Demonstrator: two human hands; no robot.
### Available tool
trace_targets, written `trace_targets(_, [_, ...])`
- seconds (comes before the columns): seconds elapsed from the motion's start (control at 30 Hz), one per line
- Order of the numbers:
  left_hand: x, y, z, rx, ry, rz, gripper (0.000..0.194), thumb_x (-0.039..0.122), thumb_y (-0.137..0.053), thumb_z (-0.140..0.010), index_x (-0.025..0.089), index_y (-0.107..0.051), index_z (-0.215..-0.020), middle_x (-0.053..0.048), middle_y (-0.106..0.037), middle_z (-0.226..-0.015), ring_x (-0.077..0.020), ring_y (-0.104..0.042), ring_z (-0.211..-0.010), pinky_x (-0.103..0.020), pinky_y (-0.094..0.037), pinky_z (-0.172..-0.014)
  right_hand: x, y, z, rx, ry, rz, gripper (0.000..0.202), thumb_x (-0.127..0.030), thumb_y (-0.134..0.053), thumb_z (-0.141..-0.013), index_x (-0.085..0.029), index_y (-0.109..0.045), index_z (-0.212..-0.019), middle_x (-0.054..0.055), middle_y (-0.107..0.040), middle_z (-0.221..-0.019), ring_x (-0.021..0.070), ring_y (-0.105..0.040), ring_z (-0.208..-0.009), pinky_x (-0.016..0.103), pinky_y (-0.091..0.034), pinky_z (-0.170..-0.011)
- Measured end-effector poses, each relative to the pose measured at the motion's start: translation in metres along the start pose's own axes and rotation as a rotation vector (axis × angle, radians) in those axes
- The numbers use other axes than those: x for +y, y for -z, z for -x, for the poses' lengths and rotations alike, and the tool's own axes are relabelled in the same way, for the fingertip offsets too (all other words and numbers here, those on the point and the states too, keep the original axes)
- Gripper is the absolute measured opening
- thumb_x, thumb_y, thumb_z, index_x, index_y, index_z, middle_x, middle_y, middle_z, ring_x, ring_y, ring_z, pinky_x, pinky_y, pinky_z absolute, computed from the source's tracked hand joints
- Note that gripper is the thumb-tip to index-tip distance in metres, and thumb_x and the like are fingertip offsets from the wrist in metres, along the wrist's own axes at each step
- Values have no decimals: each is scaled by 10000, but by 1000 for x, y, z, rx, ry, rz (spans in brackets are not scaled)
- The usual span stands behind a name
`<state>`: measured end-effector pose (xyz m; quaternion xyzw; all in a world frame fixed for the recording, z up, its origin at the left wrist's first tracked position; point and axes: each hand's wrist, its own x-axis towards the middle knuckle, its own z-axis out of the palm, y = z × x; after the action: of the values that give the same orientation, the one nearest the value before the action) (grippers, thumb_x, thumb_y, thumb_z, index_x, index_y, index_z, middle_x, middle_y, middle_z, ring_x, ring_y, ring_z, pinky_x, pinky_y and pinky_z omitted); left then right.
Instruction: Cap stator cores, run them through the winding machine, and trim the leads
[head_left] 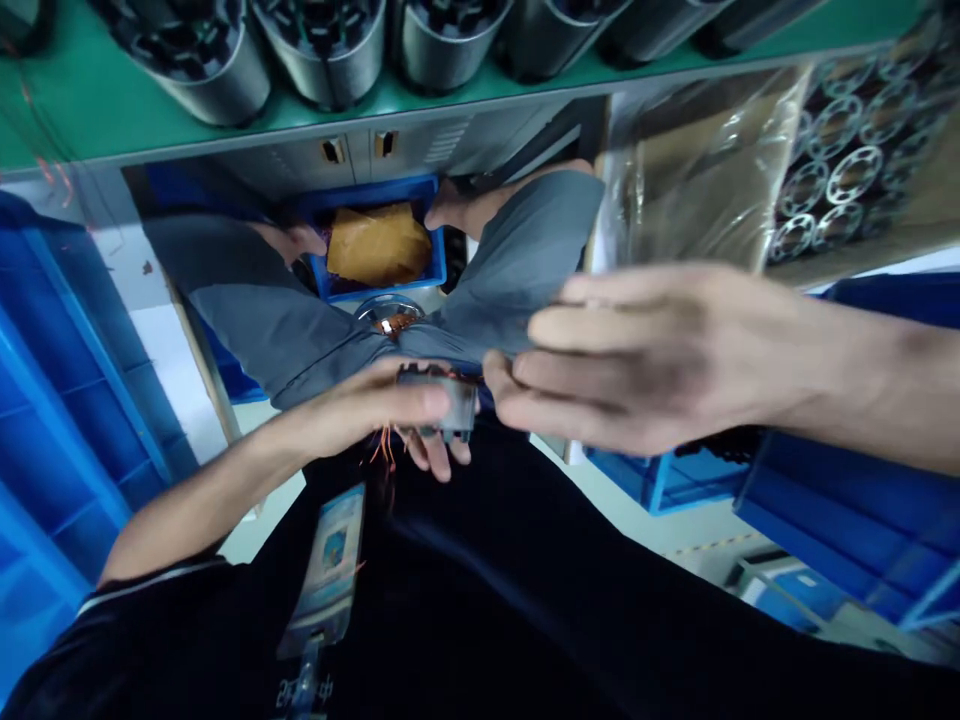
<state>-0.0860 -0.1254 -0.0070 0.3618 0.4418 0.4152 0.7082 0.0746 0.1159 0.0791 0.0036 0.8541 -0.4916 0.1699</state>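
Note:
My left hand (382,405) is closed round a small motor stator (460,402), a short grey metal cylinder with dark slotted ends, held above my lap. Thin orange-red wires (386,448) hang from its left side, below the palm. Just right of the stator is my right hand (637,360), slightly blurred. Its fingers are curled and the thumb and forefinger come together close to the stator's end. Whatever they pinch, if anything, is too small to make out.
Several larger metal cylinders (330,60) stand along the green bench (82,130). Metal rings (855,175) lie at right beside clear plastic film (697,180). Blue bins (847,500) flank me. Between my feet sits a blue crate (442,262) with a yellow-brown sheet (380,245).

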Motion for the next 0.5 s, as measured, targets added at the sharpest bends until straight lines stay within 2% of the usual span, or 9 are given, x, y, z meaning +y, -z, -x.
trace_targets(0.03, [3, 1, 4, 118, -58, -174, 525, 700, -774, -1072, 217, -810, -1273, -132, -890, -1101, -276, -873, -882, -379, -705, -764, 1, 8, 5, 70, 45, 149, 401, -600, -658, -1190, -335, -802, -925, 10, -653, -776, 194, -591, -817, 399, -596, -786])
trace_targets(0.1, [5, 6, 9, 342, -249, -576, 524, 475, -959, -973, 257, -773, -1412, -131, -862, -1321, -288, -871, -1120, -380, -717, -921, 6, 17, 14, 232, 60, 251, 484, -785, -624, -1165, -357, -851, -1143, 16, -765, -953, 214, -700, -986, 451, -626, -953])
trace_targets(0.17, [6, 10, 10, 413, -436, -830, 448, 361, -943, -975, 301, -804, -1397, -120, -842, -1392, -316, -855, -1232, -411, -722, -971, 14, 16, 18, 227, -31, 36, 487, -780, -695, -1135, -341, -847, -1280, 16, -833, -1152, 200, -779, -1067, 415, -652, -970])
trace_targets(0.23, [10, 12, 5, 373, -533, -927, 313, 271, -845, -1034, 347, -841, -1337, -83, -857, -1338, -306, -863, -1211, -435, -735, -975, 23, 5, 16, -32, -176, -382, 289, -560, -776, -1154, -300, -847, -1259, 14, -865, -1173, 174, -842, -1037, 337, -690, -892])
trace_targets(0.3, [17, 13, -2, 325, -548, -969, 270, 204, -772, -1059, 378, -857, -1248, -30, -869, -1238, -275, -872, -1162, -460, -741, -1025, 29, -13, 11, -346, -313, -764, 161, -398, -774, -1154, -248, -829, -1165, 23, -880, -1079, 177, -874, -957, 314, -727, -830])
trace_targets(0.33, [21, 13, -6, 296, -535, -975, 249, 191, -764, -1056, 382, -859, -1184, -6, -868, -1187, -264, -875, -1146, -478, -740, -1061, 31, -22, 9, -432, -349, -871, 161, -360, -739, -1167, -228, -805, -1104, 24, -875, -1022, 171, -873, -904, 309, -737, -805])
trace_targets(0.37, [24, 12, -8, 264, -503, -965, 222, 191, -769, -1049, 380, -856, -1126, 12, -864, -1148, -258, -876, -1139, -496, -734, -1098, 31, -31, 7, -443, -353, -899, 200, -342, -710, -1181, -215, -771, -1039, 11, -854, -947, 153, -852, -825, 291, -734, -765])
trace_targets(0.43, [25, 11, -10, 237, -400, -852, 124, 252, -825, -1019, 362, -848, -1073, 14, -857, -1092, -264, -876, -1111, -504, -730, -1107, 27, -42, 6, -278, -219, -652, 336, -356, -678, -1209, -206, -700, -909, -48, -750, -766, 87, -726, -623, 214, -665, -622])
trace_targets(0.5, [19, 10, -6, 274, -263, -655, 181, 380, -908, -968, 322, -838, -1125, -21, -852, -1055, -285, -868, -1046, -478, -737, -1017, 17, -42, 5, 31, -21, -91, 480, -428, -629, -1241, -219, -670, -811, -83, -639, -658, 63, -582, -520, 190, -572, -492])
